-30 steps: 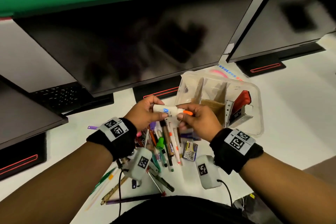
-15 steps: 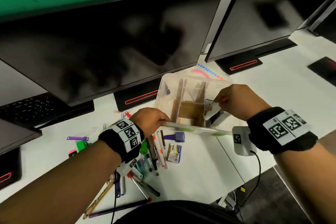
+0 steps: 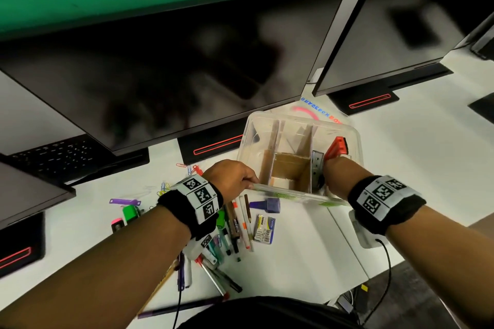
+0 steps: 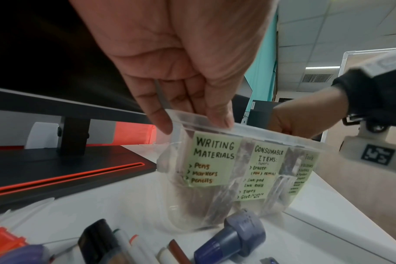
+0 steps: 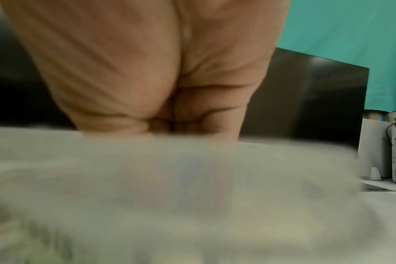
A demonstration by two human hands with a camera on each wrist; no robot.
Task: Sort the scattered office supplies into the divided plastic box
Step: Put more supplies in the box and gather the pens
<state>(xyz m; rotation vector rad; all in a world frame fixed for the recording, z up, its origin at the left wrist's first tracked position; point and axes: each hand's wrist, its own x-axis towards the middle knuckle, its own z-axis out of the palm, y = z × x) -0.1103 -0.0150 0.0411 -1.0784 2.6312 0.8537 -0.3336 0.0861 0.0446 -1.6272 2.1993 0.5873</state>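
Note:
The clear divided plastic box [image 3: 347,131] stands on the white desk, with cardboard dividers and a red tool [image 3: 338,145] in its right compartment. My left hand [image 3: 232,179] pinches the box's near-left rim; in the left wrist view my left hand [image 4: 192,123] has its fingertips on that rim, above the box [image 4: 174,187] and its green labels. My right hand [image 3: 335,168] is at the near-right rim, fingers curled over it. The right wrist view is blurred: the right hand [image 5: 170,107] curls behind the box [image 5: 170,178]. Scattered pens [image 3: 235,227] lie under my left wrist.
On the desk lie a purple stamp [image 3: 264,205], a staples box [image 3: 264,226], a green highlighter [image 3: 129,212], a purple tag [image 3: 125,201] and paper clips [image 3: 187,168]. Black monitors [image 3: 173,67] stand just behind the box. The desk edge runs close on the right.
My right hand has come back from over the box's middle to its near-right rim, and the white item it carried is out of sight. My left hand stays on the rim.

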